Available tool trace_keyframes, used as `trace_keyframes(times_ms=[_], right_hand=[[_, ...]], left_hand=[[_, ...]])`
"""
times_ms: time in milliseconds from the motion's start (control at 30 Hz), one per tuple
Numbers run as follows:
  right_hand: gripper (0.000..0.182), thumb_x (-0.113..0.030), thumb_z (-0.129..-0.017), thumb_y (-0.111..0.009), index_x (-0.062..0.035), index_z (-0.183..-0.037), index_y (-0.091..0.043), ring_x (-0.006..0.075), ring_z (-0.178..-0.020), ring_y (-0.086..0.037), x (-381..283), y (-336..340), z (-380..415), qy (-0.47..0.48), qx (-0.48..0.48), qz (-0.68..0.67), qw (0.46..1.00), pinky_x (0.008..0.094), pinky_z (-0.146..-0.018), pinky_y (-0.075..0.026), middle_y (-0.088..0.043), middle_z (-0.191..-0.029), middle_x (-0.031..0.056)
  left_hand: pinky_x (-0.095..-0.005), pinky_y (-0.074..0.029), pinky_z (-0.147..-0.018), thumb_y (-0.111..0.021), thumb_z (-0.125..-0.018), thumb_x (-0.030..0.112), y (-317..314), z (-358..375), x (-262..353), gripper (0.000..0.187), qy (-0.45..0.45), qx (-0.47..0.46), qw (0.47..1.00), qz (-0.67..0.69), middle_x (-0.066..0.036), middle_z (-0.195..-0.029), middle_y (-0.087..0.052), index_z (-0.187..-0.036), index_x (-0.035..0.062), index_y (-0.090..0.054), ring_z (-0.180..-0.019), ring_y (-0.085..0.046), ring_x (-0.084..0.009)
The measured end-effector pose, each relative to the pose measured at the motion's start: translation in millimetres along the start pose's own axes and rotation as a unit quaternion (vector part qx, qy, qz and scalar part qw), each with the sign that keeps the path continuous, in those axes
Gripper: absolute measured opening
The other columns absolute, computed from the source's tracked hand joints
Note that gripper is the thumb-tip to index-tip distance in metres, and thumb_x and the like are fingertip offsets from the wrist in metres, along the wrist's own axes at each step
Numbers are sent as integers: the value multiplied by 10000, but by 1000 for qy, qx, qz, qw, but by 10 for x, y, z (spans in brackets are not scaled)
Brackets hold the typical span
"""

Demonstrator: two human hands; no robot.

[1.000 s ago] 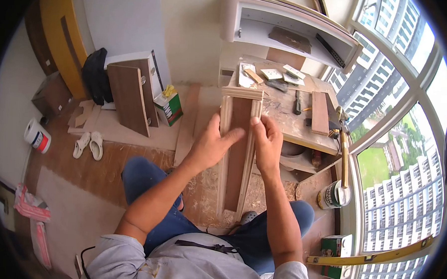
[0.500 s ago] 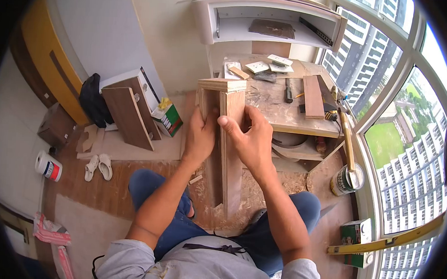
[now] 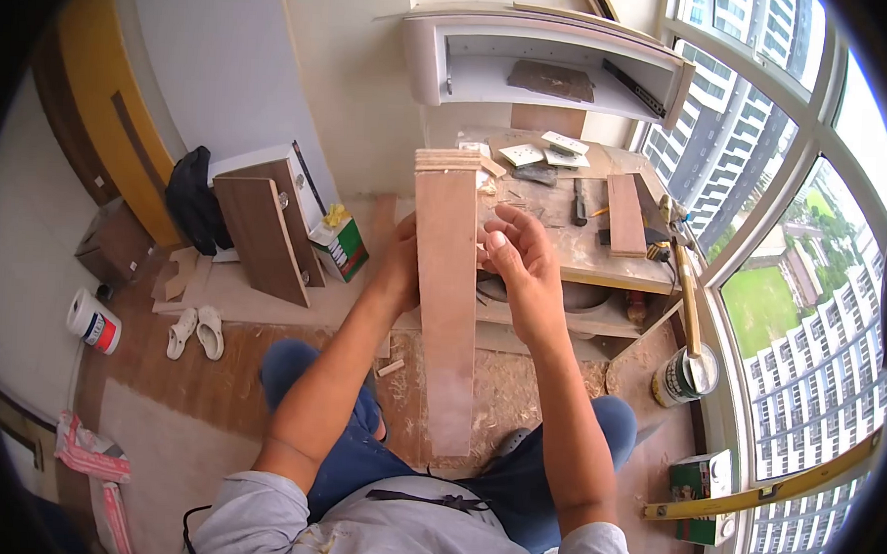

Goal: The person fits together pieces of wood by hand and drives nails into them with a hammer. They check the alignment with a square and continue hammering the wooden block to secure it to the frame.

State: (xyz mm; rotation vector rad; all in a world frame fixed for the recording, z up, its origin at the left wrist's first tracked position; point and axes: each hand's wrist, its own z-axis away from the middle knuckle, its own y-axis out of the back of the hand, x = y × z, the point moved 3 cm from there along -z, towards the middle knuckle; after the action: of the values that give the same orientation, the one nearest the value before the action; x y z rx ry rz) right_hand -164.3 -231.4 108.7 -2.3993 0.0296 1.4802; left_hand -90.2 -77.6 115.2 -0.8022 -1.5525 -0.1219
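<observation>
A long, narrow plywood piece [image 3: 446, 307] stands nearly upright in front of me, its flat face toward me and its layered edge at the top. My left hand [image 3: 400, 267] holds it along its left side, with most of the fingers hidden behind it. My right hand [image 3: 528, 271] is beside the right edge, thumb and curled fingers apart, holding nothing I can see. Whether its fingertips touch the wood is hard to tell.
Ahead stands a workbench [image 3: 563, 251] with white switch plates [image 3: 521, 156], a loose board [image 3: 625, 214] and a hammer [image 3: 686, 288]. A wall cabinet [image 3: 423, 63] hangs above. Panels [image 3: 257, 234] lean at left. Wood shavings [image 3: 503, 384] litter the floor; a paint can [image 3: 679, 378] stands right.
The plywood piece has turned, so its hollow side no longer shows and a flat face does. My right hand has come off its front edge and moved slightly right.
</observation>
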Motion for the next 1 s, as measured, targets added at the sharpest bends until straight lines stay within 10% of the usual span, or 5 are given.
trace_keyframes(times_ms=[267, 333, 733, 1000], right_hand=[[610, -312, -1024, -686, 70, -1462, -503, 204, -1158, -613, -14, -11, 33, 2, -16, 9, 1000, 335, -895, -560, -588, -1359, 222], [639, -325, -1024, -691, 67, -1485, -486, 222, -1195, -597, 6, 30, -7, -30, -27, 0, 999, 337, -896, -556, -564, -1406, 232], [1059, -326, -984, -770, 23, -1677, -50, 260, -1292, -598, 20, -30, 158, -75, -220, -37, 972, 406, -1142, -434, -298, -1679, 244], [935, -238, -932, -810, -57, -1660, -251, 346, -1618, -105, 82, -149, 305, -108, -252, 84, 958, 444, -1154, -453, -115, -1734, 236]], left_hand=[[-292, -613, -754, -664, -1014, 232, 198, 22, -95, 318, -82, -26, 977, -196, -109, -1086, -754, -1230, 0, -691, -901, -739, -186], [-323, -621, -823, -604, -1059, 325, 138, 20, -152, 445, -2, -126, 989, -82, -135, -1206, -719, -1355, -7, -613, -1039, -723, -203], [-363, -557, -1045, -597, -1057, 337, 412, -51, -453, 488, -11, -81, 994, 75, -103, -1284, -664, -1431, 24, -578, -1206, -641, -222], [-446, -536, -1114, -501, -1090, 439, 652, 60, -626, 649, 7, -102, 991, 87, -160, -1532, -523, -1585, 35, -386, -1359, -580, -291]])
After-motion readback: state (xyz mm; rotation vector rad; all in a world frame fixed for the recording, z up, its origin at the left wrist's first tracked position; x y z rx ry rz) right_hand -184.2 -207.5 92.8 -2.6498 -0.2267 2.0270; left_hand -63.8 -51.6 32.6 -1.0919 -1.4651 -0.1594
